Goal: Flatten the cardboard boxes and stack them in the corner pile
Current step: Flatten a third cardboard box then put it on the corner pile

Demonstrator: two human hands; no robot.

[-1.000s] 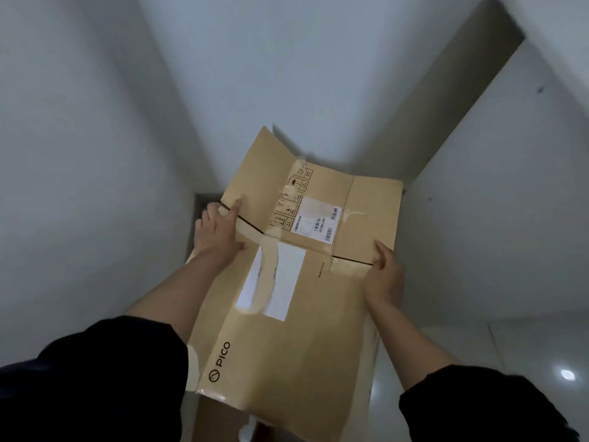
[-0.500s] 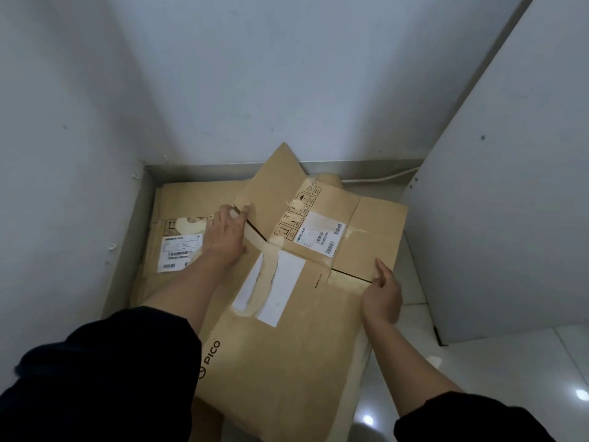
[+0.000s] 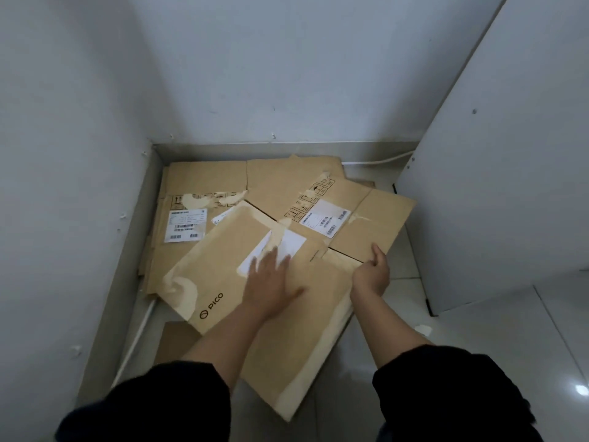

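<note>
A flattened brown cardboard box (image 3: 318, 320) printed "PICO", with white labels and torn tape, lies tilted across the corner pile (image 3: 197, 183) of other flattened boxes on the floor. My left hand (image 3: 271, 282) lies flat on the box's middle with fingers spread, partly over a white label. My right hand (image 3: 371, 274) holds the box's right edge at the slit between panel and flap, fingers curled under the edge. The lower pile box shows a shipping label (image 3: 186, 224).
White walls (image 3: 73, 154) close the corner on the left and back. A white panel (image 3: 497, 186) stands at the right. A thin white cable (image 3: 379, 161) runs along the back skirting. Glossy tiled floor (image 3: 478, 339) spreads to the right, with a small white scrap (image 3: 424, 329).
The box came down from held-up in front of me onto the pile. My left hand left the box's far left edge and now lies flat on its middle. The view tilted down.
</note>
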